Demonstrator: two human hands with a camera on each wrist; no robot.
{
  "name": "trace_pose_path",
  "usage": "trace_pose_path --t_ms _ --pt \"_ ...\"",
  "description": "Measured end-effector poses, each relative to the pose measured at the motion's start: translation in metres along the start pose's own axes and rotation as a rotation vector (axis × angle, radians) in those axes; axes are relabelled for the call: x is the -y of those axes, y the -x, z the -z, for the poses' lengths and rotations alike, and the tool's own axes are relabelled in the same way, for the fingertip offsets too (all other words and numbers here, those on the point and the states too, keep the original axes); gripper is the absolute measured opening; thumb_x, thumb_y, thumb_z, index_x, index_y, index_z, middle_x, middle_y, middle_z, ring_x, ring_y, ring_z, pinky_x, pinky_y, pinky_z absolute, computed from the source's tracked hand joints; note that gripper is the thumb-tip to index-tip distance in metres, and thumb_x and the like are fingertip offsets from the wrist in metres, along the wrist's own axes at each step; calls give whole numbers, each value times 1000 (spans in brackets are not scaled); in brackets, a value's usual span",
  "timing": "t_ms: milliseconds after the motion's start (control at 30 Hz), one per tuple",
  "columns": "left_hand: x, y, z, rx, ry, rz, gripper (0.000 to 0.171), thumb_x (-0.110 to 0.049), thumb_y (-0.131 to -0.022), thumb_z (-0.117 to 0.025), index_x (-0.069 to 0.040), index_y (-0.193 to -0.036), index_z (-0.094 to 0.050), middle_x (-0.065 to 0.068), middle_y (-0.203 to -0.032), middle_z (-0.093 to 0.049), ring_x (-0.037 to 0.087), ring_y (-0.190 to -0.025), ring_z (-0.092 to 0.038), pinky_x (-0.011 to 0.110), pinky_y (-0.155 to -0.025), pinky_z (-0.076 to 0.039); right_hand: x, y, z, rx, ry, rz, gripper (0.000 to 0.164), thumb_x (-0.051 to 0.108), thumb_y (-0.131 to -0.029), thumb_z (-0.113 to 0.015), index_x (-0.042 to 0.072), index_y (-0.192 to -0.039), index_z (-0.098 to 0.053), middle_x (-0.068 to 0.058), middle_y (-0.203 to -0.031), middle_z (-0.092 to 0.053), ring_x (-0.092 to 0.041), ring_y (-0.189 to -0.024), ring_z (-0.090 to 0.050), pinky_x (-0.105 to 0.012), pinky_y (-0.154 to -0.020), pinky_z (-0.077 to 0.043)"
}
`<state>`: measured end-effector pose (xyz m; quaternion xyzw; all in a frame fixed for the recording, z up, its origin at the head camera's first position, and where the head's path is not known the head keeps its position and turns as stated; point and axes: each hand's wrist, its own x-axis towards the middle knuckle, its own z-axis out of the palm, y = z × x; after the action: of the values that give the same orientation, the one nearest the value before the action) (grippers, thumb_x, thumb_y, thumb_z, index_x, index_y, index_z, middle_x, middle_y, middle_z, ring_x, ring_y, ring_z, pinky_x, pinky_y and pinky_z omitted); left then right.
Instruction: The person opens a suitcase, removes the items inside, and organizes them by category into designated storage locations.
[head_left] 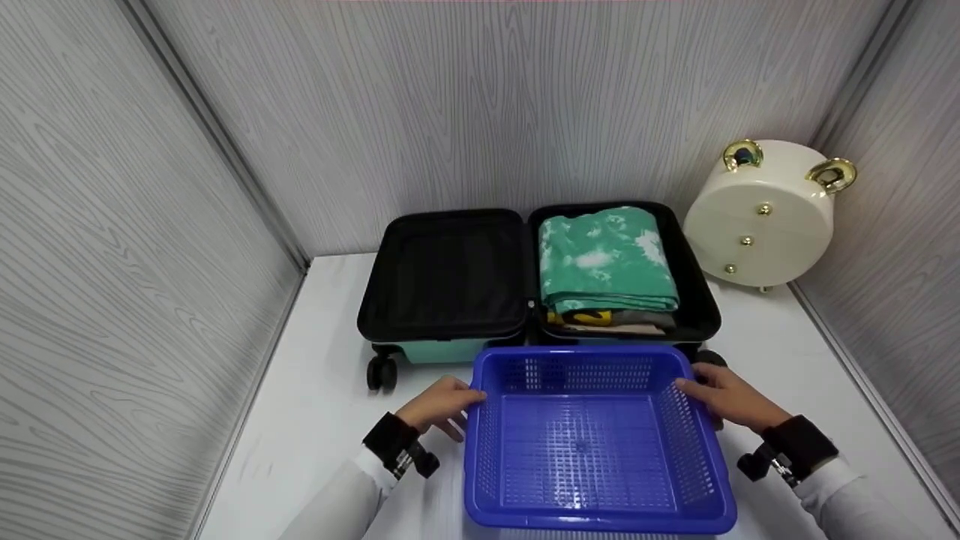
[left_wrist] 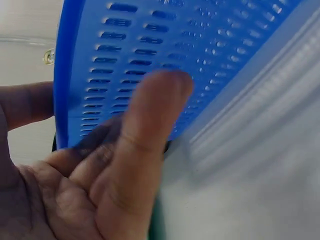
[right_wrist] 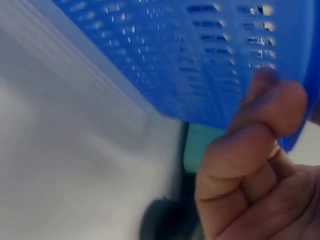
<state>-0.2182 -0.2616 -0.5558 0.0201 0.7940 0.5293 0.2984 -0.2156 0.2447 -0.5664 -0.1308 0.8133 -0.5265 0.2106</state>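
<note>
A blue plastic basket with slotted sides is in front of the open suitcase, its inside bare. My left hand grips its left rim, thumb over the edge and fingers on the outer side. On the opposite rim, my right hand holds it the same way. From the left wrist view, fingers lie along the slotted outer wall. Curled fingers sit under the rim in the right wrist view. The basket's far edge overlaps the suitcase's front in the head view.
Behind the basket, a mint-green suitcase lies open with a black lining. Its right half holds a folded green-and-white cloth over other folded fabrics. A round cream case with gold rings stands at the back right. Grey wood-patterned walls enclose the white table.
</note>
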Motion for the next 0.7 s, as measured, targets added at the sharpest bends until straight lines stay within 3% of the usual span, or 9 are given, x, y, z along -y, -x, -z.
trace_pose_path --t_ms 100,200,333,500,600,700 --pt "-15 1 5 -122 -92 -27 30 -31 -104 -67 -3 -97 -75 6 -83 -72 17 -67 -70 29 -57 -60 6 -1 10 -75 87 -32 43 31 -117 -52 -11 -120 -62 0 -71 -60 -8 -54 -53 -27 -50 -48" --pt "-36 -1 11 -268 -140 -108 32 -29 -104 -68 2 -111 -74 8 -87 -71 16 -69 -65 26 -59 -54 16 -6 23 -217 129 -75 48 36 -116 -52 -10 -118 -66 1 -67 -59 -9 -54 -53 -28 -52 -48" --pt "-64 -16 17 -388 -20 -187 30 -23 -103 -70 3 -118 -71 11 -98 -71 19 -79 -67 30 -69 -59 33 -22 37 -401 45 -70 47 37 -114 -57 -8 -112 -71 4 -60 -59 -9 -52 -53 -27 -53 -48" --pt "-101 -50 18 -375 267 -177 29 -16 -104 -70 3 -125 -69 28 -130 -70 34 -101 -76 33 -83 -65 57 -46 52 -511 -151 -56 26 35 -109 -68 15 -94 -75 10 -63 -61 -3 -55 -55 -20 -55 -52" --pt "-122 -74 13 -336 375 -151 37 -15 -105 -68 7 -135 -64 32 -144 -63 43 -121 -72 37 -94 -64 81 -58 57 -513 -231 -89 21 30 -107 -71 10 -102 -70 9 -69 -64 -2 -61 -60 -20 -60 -56" --pt "-136 -96 4 -302 400 -133 47 -13 -105 -68 9 -145 -58 30 -153 -58 47 -137 -63 44 -108 -59 100 -74 57 -493 -278 -126 34 27 -106 -70 -2 -121 -63 11 -77 -67 -2 -69 -65 -19 -67 -59"
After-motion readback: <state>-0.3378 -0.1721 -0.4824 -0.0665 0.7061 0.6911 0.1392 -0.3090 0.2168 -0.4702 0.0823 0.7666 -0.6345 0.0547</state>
